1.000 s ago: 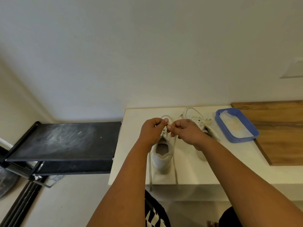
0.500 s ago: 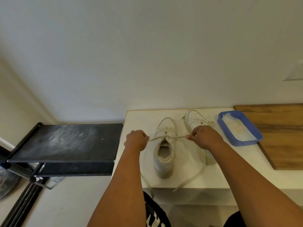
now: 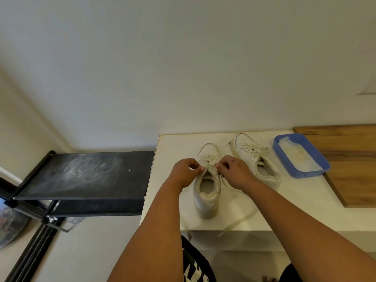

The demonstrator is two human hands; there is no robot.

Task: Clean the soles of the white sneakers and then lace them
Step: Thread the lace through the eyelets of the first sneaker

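You face a plain off-white wall [image 3: 183, 58] that fills the upper half of the view. At its far right edge a pale rectangular plate [image 3: 369, 86] is mounted on the wall. Below it, a white table [image 3: 295, 204] stands against the wall, and a brown wooden board [image 3: 354, 171] lies on its right part. To your left, a black shelf [image 3: 85, 176] with whitish dusty smears on its top surface sits just beside the table edge, supported on a black frame [image 3: 30, 202]. A light-coloured floor [image 3: 85, 251] shows beneath. Lighting is soft and even
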